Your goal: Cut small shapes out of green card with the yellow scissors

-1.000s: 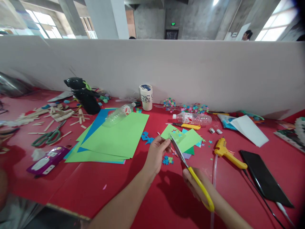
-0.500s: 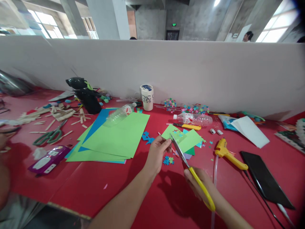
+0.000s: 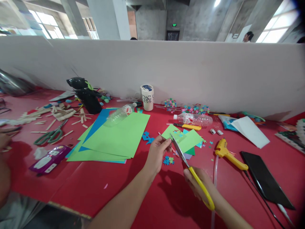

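My right hand (image 3: pixel 199 183) is closed around yellow-handled scissors (image 3: pixel 200 184), their blades pointing up and left. The blade tips come close to the fingertips of my left hand (image 3: pixel 157 151), which is closed in a pinch. Whatever sits in that pinch is too small to make out against the green paper behind. Beyond the fingers lie cut green paper pieces (image 3: pixel 192 139) with small stars scattered on and around them. Blue paper cutouts (image 3: pixel 148 138) rest just left of my left hand, and a little pile of blue and green stars (image 3: pixel 168 160) lies below its fingertips.
Large green sheets (image 3: pixel 119 136) lie to the left, with a plastic bottle (image 3: pixel 119 114) on top. A utility knife (image 3: pixel 188 127), another bottle (image 3: pixel 194 119), a yellow glue gun (image 3: pixel 228 154) and a black phone (image 3: pixel 264 178) surround the right side. Another person's hand (image 3: pixel 3 141) shows far left.
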Action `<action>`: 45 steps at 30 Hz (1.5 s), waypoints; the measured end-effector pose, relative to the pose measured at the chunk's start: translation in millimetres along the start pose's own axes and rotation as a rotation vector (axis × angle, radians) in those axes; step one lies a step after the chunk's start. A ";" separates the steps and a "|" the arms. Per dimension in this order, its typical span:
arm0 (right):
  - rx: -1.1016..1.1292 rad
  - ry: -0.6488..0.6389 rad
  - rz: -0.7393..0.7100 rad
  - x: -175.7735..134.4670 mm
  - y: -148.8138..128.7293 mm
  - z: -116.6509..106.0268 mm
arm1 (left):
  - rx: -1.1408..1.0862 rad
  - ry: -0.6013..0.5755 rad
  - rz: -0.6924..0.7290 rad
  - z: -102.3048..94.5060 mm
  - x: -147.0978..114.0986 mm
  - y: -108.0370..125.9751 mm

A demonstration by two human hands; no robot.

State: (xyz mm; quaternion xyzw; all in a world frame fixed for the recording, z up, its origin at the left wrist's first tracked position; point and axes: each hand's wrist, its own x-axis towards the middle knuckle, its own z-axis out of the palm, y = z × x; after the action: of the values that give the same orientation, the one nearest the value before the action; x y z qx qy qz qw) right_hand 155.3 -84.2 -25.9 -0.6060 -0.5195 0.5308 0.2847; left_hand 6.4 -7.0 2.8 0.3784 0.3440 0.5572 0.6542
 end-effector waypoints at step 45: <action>-0.035 0.014 -0.047 0.1 6.1 0.0 | 0.047 -0.080 0.006 -7.0 4.8 8.3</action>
State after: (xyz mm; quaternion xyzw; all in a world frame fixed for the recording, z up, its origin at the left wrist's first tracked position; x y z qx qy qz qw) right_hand 157.3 -85.9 -31.4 -0.6021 -0.5410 0.5106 0.2900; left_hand -2.9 -0.8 6.7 0.4166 0.3295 0.5353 0.6568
